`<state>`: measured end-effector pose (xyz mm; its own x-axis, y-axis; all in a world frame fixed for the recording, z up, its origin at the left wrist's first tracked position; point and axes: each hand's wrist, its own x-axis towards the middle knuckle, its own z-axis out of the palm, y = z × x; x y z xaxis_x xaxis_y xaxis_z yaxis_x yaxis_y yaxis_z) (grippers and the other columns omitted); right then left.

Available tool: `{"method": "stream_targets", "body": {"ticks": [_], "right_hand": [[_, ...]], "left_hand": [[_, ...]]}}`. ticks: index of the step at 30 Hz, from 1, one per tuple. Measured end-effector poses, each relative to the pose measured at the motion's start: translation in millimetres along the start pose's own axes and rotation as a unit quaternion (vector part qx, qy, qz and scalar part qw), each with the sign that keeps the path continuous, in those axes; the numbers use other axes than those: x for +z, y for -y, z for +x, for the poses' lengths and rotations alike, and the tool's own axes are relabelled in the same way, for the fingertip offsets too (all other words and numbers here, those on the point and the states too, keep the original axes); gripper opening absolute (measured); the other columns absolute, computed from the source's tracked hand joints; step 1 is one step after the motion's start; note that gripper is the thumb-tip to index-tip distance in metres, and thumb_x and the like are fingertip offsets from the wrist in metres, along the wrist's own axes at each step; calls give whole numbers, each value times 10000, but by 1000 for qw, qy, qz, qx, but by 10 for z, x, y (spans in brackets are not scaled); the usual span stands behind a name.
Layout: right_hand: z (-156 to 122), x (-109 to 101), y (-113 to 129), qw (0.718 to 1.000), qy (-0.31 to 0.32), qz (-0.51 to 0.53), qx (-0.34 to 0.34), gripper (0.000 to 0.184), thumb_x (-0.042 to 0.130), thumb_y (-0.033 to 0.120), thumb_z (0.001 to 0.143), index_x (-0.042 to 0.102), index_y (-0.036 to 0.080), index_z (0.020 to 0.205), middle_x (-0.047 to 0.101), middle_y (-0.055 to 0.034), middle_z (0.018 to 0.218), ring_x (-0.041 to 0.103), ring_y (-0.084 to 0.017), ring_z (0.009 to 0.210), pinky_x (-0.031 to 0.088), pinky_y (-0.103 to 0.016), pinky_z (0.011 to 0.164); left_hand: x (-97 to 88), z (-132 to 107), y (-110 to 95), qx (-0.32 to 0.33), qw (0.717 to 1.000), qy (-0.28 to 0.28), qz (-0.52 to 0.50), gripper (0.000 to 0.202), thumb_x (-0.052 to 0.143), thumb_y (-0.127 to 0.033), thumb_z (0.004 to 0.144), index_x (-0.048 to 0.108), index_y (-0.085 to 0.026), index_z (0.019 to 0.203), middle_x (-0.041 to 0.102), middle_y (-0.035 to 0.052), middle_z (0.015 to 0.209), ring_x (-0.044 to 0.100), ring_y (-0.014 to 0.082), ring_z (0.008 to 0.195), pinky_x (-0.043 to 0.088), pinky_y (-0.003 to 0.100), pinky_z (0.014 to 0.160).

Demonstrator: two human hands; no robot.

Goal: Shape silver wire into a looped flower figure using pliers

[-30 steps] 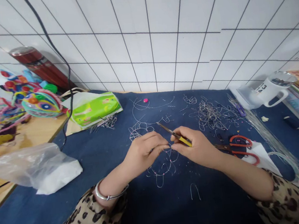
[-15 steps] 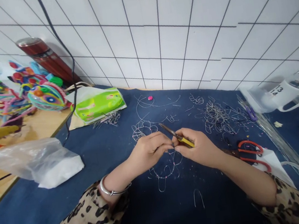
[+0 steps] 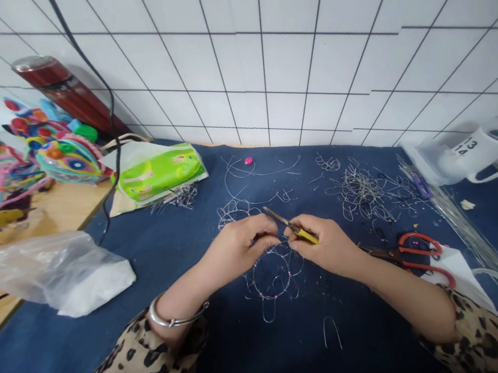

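Note:
Near the middle of the blue cloth, my left hand (image 3: 252, 243) pinches the edge of a thin wire ring (image 3: 261, 296) with small pink beads and loops. My right hand (image 3: 323, 239) is closed around yellow-handled pliers (image 3: 304, 235), whose dark tips point up and left; its thumb and forefinger are also pinched beside the wire. Whether a wire end lies between those fingertips is too fine to tell. A second looped wire piece (image 3: 233, 211) lies just beyond my left hand. A bent U-shaped wire (image 3: 332, 332) rests on the cloth nearer to me.
Tangled wire (image 3: 363, 190) lies to the right, by red-handled scissors (image 3: 420, 250) and a bundle of straight wires (image 3: 472, 231). A white mug (image 3: 485, 151) stands far right. On the left are a green tissue pack (image 3: 159, 172), a plastic bag (image 3: 91, 272) and a red flask (image 3: 69, 93).
My two hands have moved slightly apart, opening a small gap between the fingertips. The pliers stay in my right hand. The whole view has shifted a little.

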<state>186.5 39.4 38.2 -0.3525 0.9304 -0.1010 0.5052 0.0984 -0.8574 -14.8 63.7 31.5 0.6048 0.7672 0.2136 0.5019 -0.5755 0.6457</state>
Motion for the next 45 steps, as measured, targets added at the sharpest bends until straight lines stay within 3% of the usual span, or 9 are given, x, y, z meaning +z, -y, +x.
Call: {"method": "stream_targets", "body": {"ticks": [3, 9, 16, 23, 32, 38, 45], "right_hand": [[23, 10, -50, 1000, 6, 16, 17, 115, 501, 209, 765, 573, 216, 855, 606, 21, 811, 536, -106, 699, 402, -232, 639], [47, 42, -99, 999, 15, 13, 43, 122, 508, 209, 762, 582, 222, 858, 605, 30, 793, 524, -96, 671, 394, -221, 612], [48, 82, -86, 998, 25, 33, 48, 136, 508, 192, 752, 589, 208, 861, 607, 20, 798, 517, -94, 663, 391, -221, 610], [45, 52, -87, 998, 4, 41, 50, 160, 515, 214, 749, 590, 215, 891, 614, 17, 816, 537, -107, 695, 412, -234, 646], [60, 27, -105, 996, 12, 59, 66, 163, 530, 237, 749, 581, 219, 903, 604, 13, 812, 547, -116, 708, 434, -257, 665], [72, 45, -119, 996, 5, 68, 64, 151, 532, 271, 763, 574, 223, 900, 608, -3, 852, 563, -137, 758, 452, -275, 670], [76, 95, -131, 995, -12, 83, 62, 155, 533, 259, 765, 569, 218, 910, 587, 1, 826, 551, -127, 732, 455, -268, 671]], "left_hand": [[-158, -1, 67, -1, 995, 76, 60, 82, 519, -187, 852, 600, -184, 862, 635, 2, 788, 592, 115, 712, 448, 226, 672], [-255, -50, 140, -23, 984, 145, 97, 74, 528, -196, 841, 601, -198, 843, 633, -13, 720, 589, 120, 665, 418, 218, 625], [-175, -47, 130, -5, 988, 113, 109, 88, 515, -206, 849, 600, -192, 865, 616, 17, 805, 588, 138, 717, 430, 244, 644], [-126, -15, 110, 61, 985, 108, 121, 128, 573, -215, 816, 609, -202, 938, 604, 54, 991, 536, 207, 967, 393, 376, 879], [-291, -38, 180, 27, 984, 113, 135, 147, 496, -171, 839, 591, -205, 946, 624, 32, 896, 562, 179, 868, 400, 349, 836], [-341, -55, 214, 41, 986, 94, 132, 230, 433, -91, 820, 611, -205, 911, 631, 32, 862, 572, 161, 824, 408, 330, 809], [-280, -69, 208, 39, 982, 135, 126, 177, 567, -278, 804, 619, -242, 969, 576, 49, 1077, 541, 217, 977, 388, 380, 885]]}}
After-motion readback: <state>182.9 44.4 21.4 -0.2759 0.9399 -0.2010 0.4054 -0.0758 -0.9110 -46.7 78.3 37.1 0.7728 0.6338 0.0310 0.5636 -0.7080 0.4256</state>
